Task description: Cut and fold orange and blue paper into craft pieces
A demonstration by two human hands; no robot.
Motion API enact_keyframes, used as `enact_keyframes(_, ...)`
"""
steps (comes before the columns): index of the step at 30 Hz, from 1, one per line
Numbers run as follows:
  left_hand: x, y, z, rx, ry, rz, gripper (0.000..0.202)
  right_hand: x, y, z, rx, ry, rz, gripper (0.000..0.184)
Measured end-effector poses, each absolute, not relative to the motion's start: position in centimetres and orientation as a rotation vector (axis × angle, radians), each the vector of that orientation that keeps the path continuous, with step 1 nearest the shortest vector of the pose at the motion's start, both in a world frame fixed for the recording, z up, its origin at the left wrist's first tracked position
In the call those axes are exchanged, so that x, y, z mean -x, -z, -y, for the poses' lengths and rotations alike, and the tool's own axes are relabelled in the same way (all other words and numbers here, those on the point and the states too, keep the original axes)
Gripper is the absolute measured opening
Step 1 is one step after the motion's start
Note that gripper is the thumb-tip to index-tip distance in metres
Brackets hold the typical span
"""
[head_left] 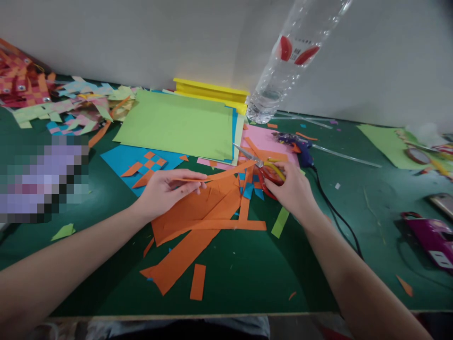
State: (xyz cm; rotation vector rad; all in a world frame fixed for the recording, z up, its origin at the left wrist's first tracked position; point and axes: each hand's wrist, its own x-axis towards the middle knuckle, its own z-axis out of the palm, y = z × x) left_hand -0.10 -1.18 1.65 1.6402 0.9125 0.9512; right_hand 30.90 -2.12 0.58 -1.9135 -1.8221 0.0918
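Note:
Between its thumb and fingers my left hand [173, 188] pinches an orange paper strip [226, 172]. The strip stretches right to the scissors [260, 164], at the base of their blades. My right hand [292, 186] is wrapped round the scissors' red and yellow handles, and the blades point up and left. Below both hands lie orange paper sheets [198, 208] and cut strips. A woven blue and orange paper piece [248, 184] is partly hidden under the strip and scissors. Another woven paper fish [148, 166] rests on blue paper [116, 160] behind my left hand.
A stack of green paper [177, 123] lies at the back, before a yellow holder [212, 89]. A plastic bottle [283, 66] stands by the wall. Rightward are a glue gun [295, 144] with its cord and a purple device [430, 238]. Woven paper pieces [81, 104] pile up at left.

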Motion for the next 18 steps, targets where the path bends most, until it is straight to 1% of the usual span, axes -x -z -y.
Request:
enact_keyframes(4,0.1,-1.3,1.1,-1.539,-0.974,-0.949,0.022,-30.9,-0.5,2.1,1.919,-0.088,1.821,0.038)
enact_keyframes(11,0.2,-1.2,1.2,-1.547,-0.959,-0.99,0.027,-31.2,-0.5,1.9,1.896,-0.049,1.739,0.037)
enact_keyframes(18,0.1,-1.1,1.1,-1.557,-0.935,-1.038,0.038,-31.0,-2.5,2.7,1.776,0.085,1.61,0.043)
